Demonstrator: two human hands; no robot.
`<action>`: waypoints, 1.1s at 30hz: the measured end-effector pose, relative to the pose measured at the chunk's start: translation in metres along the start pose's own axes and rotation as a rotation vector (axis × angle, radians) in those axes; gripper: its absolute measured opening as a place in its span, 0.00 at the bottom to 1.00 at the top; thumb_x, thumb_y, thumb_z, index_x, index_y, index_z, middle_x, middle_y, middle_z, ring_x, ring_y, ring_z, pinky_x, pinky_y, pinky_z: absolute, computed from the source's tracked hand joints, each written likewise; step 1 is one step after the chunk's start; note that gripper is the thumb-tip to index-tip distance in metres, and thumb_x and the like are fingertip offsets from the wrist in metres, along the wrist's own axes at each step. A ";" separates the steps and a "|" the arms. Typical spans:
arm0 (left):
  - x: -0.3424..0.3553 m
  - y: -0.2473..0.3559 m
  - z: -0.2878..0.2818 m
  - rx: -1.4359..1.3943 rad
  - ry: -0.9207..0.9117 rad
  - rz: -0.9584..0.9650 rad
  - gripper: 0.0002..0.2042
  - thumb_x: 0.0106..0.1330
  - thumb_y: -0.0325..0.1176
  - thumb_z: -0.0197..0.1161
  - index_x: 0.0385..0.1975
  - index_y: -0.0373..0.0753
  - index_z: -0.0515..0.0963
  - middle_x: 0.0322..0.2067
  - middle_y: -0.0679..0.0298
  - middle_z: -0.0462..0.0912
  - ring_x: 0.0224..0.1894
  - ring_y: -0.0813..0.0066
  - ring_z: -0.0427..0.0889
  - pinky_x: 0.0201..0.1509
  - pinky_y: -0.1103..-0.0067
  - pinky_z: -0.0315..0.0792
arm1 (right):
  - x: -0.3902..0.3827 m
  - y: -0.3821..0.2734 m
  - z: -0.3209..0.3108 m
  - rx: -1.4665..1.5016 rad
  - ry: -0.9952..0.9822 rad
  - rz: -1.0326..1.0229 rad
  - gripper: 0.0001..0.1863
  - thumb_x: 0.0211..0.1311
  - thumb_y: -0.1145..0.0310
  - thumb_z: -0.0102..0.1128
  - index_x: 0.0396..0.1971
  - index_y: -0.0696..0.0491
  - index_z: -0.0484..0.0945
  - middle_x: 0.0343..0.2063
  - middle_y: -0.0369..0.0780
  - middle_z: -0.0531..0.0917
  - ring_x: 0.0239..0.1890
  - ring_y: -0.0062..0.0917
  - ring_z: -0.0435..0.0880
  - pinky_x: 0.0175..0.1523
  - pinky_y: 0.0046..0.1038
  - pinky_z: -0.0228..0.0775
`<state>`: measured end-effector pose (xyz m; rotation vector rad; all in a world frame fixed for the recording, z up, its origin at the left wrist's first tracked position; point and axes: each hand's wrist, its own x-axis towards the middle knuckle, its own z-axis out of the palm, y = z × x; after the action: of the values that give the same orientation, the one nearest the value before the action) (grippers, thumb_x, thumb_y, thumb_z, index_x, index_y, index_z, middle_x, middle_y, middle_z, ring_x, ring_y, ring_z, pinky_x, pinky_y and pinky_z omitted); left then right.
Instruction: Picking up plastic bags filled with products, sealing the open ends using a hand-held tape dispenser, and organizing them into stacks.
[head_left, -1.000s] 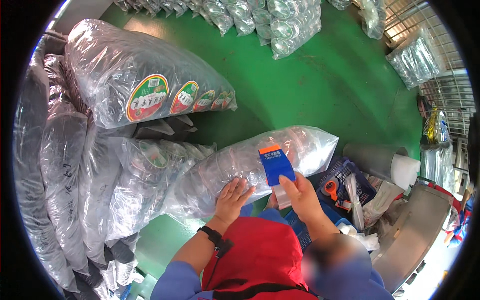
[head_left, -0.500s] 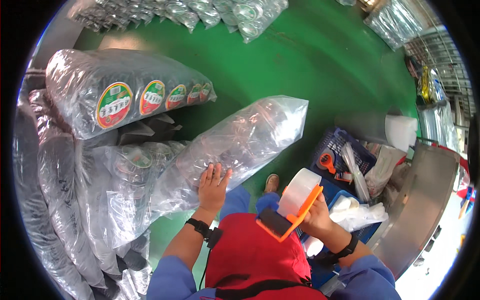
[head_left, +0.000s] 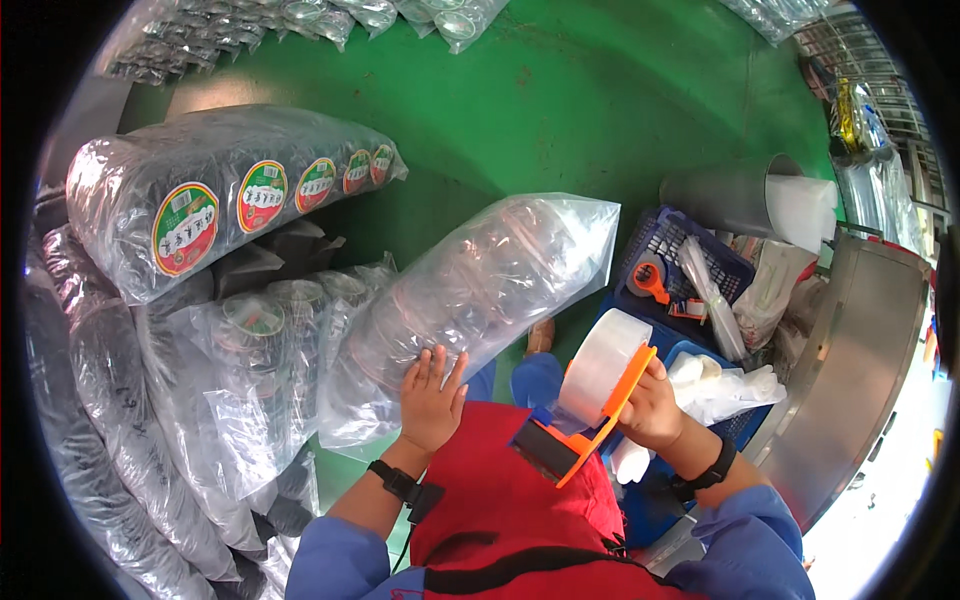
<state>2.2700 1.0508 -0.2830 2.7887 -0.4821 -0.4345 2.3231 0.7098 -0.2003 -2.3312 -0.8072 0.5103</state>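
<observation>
A long clear plastic bag filled with round clear containers lies slantwise in front of me. My left hand rests on its near side with fingers spread and stretched out. In my right hand is an orange tape dispenser carrying a wide roll of clear tape. The fingers wrap round the dispenser's frame at its right side. The dispenser is above the red apron, beside the bag's lower right edge and apart from it.
At left lies a big wrapped bundle with round labels, above several long dark wrapped bundles. A blue crate at right holds another tape dispenser. Near it are white gloves, a dark bin and a curved metal surface.
The view has shifted a little. The bag has turned slightly and its near end has pulled away from the bagged containers at left. The dispenser stays in my right hand.
</observation>
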 end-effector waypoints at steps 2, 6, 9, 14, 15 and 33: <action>-0.003 0.005 -0.003 -0.031 -0.029 0.019 0.28 0.65 0.38 0.55 0.66 0.41 0.64 0.66 0.47 0.63 0.67 0.49 0.63 0.67 0.62 0.56 | 0.011 -0.004 -0.005 -0.134 0.078 -0.116 0.22 0.50 0.58 0.57 0.46 0.53 0.73 0.42 0.41 0.79 0.49 0.36 0.77 0.61 0.41 0.61; -0.005 0.010 -0.006 -0.098 -0.084 -0.042 0.29 0.65 0.32 0.52 0.68 0.40 0.59 0.64 0.56 0.68 0.64 0.60 0.70 0.64 0.68 0.60 | 0.043 -0.032 -0.003 0.202 0.160 0.023 0.24 0.46 0.63 0.72 0.40 0.59 0.74 0.30 0.44 0.82 0.35 0.42 0.83 0.50 0.38 0.73; -0.005 0.010 -0.005 -0.053 -0.100 -0.002 0.31 0.61 0.26 0.52 0.68 0.39 0.59 0.63 0.59 0.70 0.62 0.64 0.73 0.62 0.71 0.61 | 0.072 -0.049 -0.006 0.658 0.200 0.314 0.27 0.50 0.58 0.74 0.42 0.60 0.73 0.28 0.46 0.82 0.29 0.33 0.84 0.38 0.31 0.76; -0.006 0.003 0.002 0.033 -0.052 0.040 0.32 0.57 0.24 0.52 0.67 0.41 0.61 0.61 0.62 0.73 0.59 0.66 0.75 0.60 0.73 0.62 | 0.122 -0.045 -0.001 1.353 0.152 0.679 0.26 0.60 0.57 0.67 0.47 0.63 0.72 0.31 0.41 0.82 0.31 0.21 0.83 0.37 0.23 0.75; -0.006 0.002 0.003 0.017 -0.032 0.037 0.32 0.58 0.24 0.51 0.67 0.42 0.62 0.60 0.62 0.74 0.59 0.67 0.76 0.60 0.73 0.62 | 0.129 -0.042 0.003 1.262 0.078 0.763 0.26 0.63 0.57 0.64 0.48 0.64 0.71 0.31 0.41 0.82 0.31 0.20 0.83 0.37 0.22 0.75; 0.003 -0.024 0.004 0.061 0.032 0.063 0.25 0.60 0.27 0.53 0.61 0.41 0.70 0.56 0.60 0.78 0.56 0.70 0.78 0.57 0.73 0.66 | 0.045 -0.055 0.018 0.463 0.040 0.258 0.24 0.50 0.58 0.74 0.42 0.56 0.75 0.33 0.46 0.82 0.39 0.41 0.82 0.46 0.37 0.73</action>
<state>2.2782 1.0705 -0.2956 2.8253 -0.5838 -0.3664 2.3234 0.7813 -0.1847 -2.0079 -0.3224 0.6776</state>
